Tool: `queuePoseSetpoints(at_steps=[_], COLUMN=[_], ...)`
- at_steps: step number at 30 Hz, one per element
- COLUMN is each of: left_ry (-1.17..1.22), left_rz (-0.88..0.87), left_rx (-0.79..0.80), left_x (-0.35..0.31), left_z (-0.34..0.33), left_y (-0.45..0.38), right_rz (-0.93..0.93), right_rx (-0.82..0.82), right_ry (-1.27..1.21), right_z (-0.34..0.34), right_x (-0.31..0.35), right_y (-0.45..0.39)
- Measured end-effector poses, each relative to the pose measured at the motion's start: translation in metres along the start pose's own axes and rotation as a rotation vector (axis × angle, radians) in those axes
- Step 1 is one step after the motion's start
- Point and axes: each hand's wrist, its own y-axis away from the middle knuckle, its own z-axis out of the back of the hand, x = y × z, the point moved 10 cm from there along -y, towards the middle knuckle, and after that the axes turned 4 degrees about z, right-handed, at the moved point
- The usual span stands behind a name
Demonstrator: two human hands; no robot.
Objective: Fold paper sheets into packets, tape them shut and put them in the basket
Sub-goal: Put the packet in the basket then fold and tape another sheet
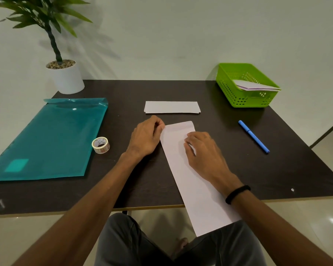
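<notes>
Single head view, looking forward and down, close over table [181, 89] near edge.

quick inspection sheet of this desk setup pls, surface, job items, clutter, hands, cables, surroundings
surface: dark table with a pale front edge.
job's things: long folded paper sheet lying slantwise, its near end past the table edge; folded paper stack behind it; tape roll left of the hands; green basket at the far right corner, holding folded packets.
clutter: teal plastic folder on the left; blue pen on the right.
hands: left hand pinches the sheet's far left corner; right hand rests on the sheet, fingers curled.
cables: nothing seen.
surroundings: potted plant at the far left corner, pale wall, tiled floor.
</notes>
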Motion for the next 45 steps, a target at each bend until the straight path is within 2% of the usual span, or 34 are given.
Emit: queuePoseSetpoints(at_steps=[6, 9, 19, 23, 27, 37, 40, 45], left_ry=[0.472, 0.692, 0.992, 1.206, 1.135, 0.820, 0.811, 0.791], left_rz=[0.219, 0.292, 0.389, 0.454, 0.365, 0.268, 0.266, 0.299], left_rx=[0.077, 0.092, 0.194, 0.312, 0.356, 0.105, 0.069, 0.112], left_x=[0.005, -0.003, -0.047, -0.071, -0.088, -0.080, -0.079, -0.070], left_z=[0.008, 0.015, 0.027, 0.023, 0.025, 0.047, 0.047, 0.039], left_y=[0.006, 0.010, 0.025, 0.037, 0.045, 0.044, 0.043, 0.044], right_rz=[0.211, 0.260, 0.291, 0.284, 0.272, 0.185, 0.144, -0.095], right_rx=[-0.015, 0.006, -0.016, -0.077, -0.148, -0.146, -0.114, -0.153], right_ry=[0.009, 0.007, -0.056, -0.039, 0.015, -0.012, -0.089, -0.369], right_z=[0.015, 0.031, 0.080, 0.096, 0.107, 0.105, 0.093, 0.092], right_x=[0.020, 0.026, 0.039, 0.043, 0.043, 0.040, 0.035, 0.003], right_y=[-0.006, -0.013, -0.018, -0.011, -0.005, 0.009, 0.015, 0.018])
